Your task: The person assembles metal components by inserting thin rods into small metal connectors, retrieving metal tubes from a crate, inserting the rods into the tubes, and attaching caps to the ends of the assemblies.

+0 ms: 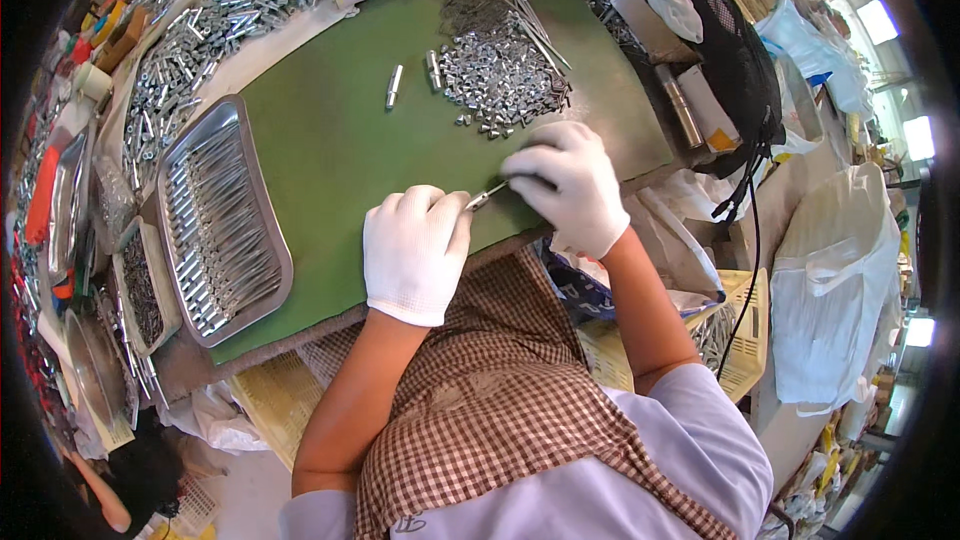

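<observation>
My left hand [415, 252], in a white knit glove, is closed around a small silver metal cylinder [479, 202], whose end sticks out past the thumb. A thin metal rod [497, 187] runs from that cylinder to my gloved right hand [568, 183]. The right fingers are curled in a pinch on the rod, slightly blurred, and they hide its far end. Beyond the hands lies a heap of small silver metal sleeves [495, 80] on the green mat [330, 150]. Two loose metal cylinders, one of them upright-looking [394, 87], lie left of the heap.
At left, a metal tray [283, 250] holds rows of cylinders with thin rods. Long thin rods [537, 28] and dark springs [470, 12] lie by the heap. Many metal tubes [190, 70] are piled at far left. A black mesh bag [725, 50] stands at right.
</observation>
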A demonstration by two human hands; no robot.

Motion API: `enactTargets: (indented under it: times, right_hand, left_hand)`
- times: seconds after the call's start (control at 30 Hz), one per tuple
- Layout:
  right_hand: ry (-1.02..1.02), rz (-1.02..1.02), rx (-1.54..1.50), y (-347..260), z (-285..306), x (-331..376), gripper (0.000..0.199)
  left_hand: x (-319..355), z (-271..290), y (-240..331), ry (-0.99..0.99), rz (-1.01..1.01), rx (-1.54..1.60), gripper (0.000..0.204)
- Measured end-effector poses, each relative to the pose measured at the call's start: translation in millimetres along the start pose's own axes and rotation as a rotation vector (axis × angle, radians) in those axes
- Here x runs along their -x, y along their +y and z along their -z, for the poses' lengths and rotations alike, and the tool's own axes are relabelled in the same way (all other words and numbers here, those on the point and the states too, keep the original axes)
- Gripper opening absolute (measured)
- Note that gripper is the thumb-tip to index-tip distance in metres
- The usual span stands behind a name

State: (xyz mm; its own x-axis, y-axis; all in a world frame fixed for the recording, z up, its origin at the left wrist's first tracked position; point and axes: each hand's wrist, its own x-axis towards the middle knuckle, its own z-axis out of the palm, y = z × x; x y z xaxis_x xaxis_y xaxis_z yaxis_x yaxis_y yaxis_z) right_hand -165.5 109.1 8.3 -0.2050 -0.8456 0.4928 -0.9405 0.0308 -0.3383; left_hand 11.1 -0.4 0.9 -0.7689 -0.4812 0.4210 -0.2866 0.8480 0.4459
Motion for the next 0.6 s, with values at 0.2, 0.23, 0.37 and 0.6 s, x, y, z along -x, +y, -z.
enactTargets:
  times: [0.2, 0.23, 0.37, 0.6]
  right_hand:
    - [0.121, -0.27, 0.065, 53, 5, -13, 0.008]
    - [0.12, -0.27, 0.064, 56, 5, -15, 0.008]
    - [-0.036, -0.183, 0.275, 53, 6, -21, 0.007]
    - [-0.096, 0.001, -0.059, -8, 10, -14, 0.011]
  left_hand:
    - [-1, 1, 0, -0.007, 0.005, 0.02, 0.008]
    - [-2, 0, 0, -0.009, 0.009, 0.019, 0.008]
    - [0, -2, -3, 0.014, 0.017, 0.051, 0.008]
    - [0, 0, -4, -0.001, -0.01, 0.065, 0.01]
